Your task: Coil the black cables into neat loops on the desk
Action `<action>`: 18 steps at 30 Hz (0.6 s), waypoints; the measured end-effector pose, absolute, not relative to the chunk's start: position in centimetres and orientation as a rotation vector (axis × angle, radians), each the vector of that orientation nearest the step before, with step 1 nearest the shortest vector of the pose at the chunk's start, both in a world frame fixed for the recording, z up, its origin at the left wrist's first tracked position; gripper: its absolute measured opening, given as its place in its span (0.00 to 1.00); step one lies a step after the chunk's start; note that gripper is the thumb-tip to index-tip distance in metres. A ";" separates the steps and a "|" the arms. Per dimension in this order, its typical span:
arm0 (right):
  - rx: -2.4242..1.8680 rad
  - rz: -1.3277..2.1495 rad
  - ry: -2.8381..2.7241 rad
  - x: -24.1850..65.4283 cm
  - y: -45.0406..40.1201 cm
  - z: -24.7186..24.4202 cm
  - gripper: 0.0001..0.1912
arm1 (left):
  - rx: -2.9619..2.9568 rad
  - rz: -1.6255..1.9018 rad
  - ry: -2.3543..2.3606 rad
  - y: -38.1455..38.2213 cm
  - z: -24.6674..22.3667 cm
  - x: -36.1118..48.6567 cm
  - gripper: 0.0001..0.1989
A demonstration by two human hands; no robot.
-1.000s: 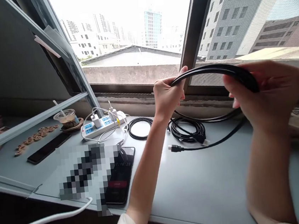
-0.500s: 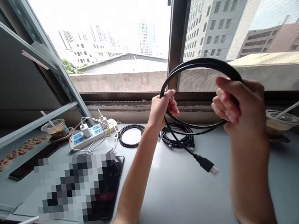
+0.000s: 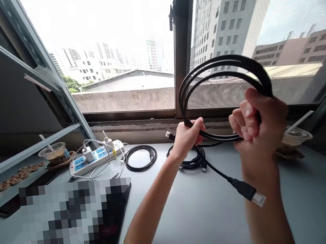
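A looped black cable (image 3: 221,63) is held up in front of the window between my two hands. My left hand (image 3: 188,136) is closed round the left side of the loops, thumb pointing right. My right hand (image 3: 257,118) grips the bundled loops on the right in a fist. One cable end with a black plug (image 3: 246,191) and a pale metal tip hangs below, between my forearms. Another plug (image 3: 170,136) sticks out left of my left hand. Behind and below that hand, a coiled black cable (image 3: 192,163) lies on the table, partly hidden.
Another coiled cable (image 3: 140,158) lies beside a white power strip (image 3: 97,158) with chargers. Drink cups stand at left (image 3: 54,153) and right (image 3: 297,135). A dark tablet (image 3: 111,216) lies front left on the table (image 3: 190,212), near a metal frame (image 3: 60,86).
The view has shifted, and the held loops are more spread, with more strands showing. A second plug now shows beside my left hand. The hanging plug appears lower and further right.
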State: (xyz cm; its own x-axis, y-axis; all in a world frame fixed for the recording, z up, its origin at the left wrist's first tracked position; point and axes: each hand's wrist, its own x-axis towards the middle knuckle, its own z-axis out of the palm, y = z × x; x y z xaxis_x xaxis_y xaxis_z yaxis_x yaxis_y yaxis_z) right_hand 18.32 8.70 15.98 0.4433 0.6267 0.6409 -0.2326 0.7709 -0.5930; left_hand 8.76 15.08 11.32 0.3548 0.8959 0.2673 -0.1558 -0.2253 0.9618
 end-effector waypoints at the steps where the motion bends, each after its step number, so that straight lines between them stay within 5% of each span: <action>1: -0.455 0.562 -0.961 18.4 8.6 16.0 0.18 | 1.466 1.109 0.711 15.0 11.4 8.6 0.18; 11: -0.450 0.546 -0.951 18.5 8.0 16.4 0.19 | 1.754 0.523 0.563 13.9 12.9 6.6 0.30; 18: -0.343 0.493 -1.174 20.0 8.3 15.8 0.26 | 1.648 0.629 0.521 14.9 11.6 7.3 0.18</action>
State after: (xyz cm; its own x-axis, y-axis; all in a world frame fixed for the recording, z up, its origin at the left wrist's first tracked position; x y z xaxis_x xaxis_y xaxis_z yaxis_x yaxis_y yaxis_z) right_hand 20.02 8.26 15.83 0.3005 0.5356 0.7892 -0.1884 0.8445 -0.5014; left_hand 7.32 14.91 11.57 0.7505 0.6508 0.1149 -0.0092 -0.1635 0.9865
